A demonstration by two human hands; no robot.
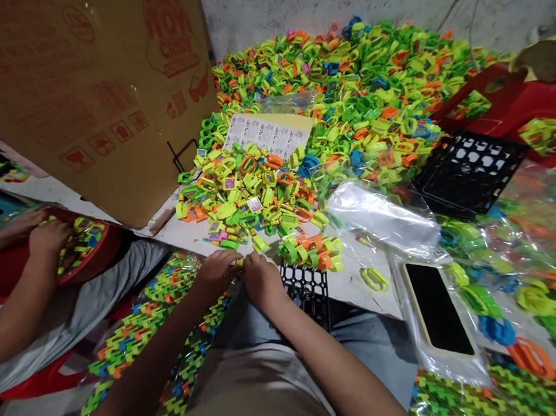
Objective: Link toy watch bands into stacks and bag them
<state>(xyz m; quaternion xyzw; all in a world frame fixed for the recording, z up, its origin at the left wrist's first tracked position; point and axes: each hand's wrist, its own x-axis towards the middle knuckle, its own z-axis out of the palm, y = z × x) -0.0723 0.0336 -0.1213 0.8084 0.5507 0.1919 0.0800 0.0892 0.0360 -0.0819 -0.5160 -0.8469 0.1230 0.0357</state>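
My left hand (216, 271) and my right hand (263, 281) meet at the near edge of the white table, fingers pinched together. Between their fingertips shows a bit of a small yellow plastic piece (239, 264); the fingers hide most of it. Just beyond lies a heap of toy watches (255, 191), yellow, green and orange, some with square printed faces. Beside my right hand, a black plastic grid tray (304, 285) juts over the table edge above my lap. A row of green and orange toy watches (310, 251) stands at its far end.
A large cardboard box (101, 84) stands at the left. More toy watches (361, 87) pile against the wall. Rightward are a second black tray (471, 173), clear plastic bags (383, 217) and a phone (439, 309). Another person's hands (50, 235) reach into a red tub (93, 262).
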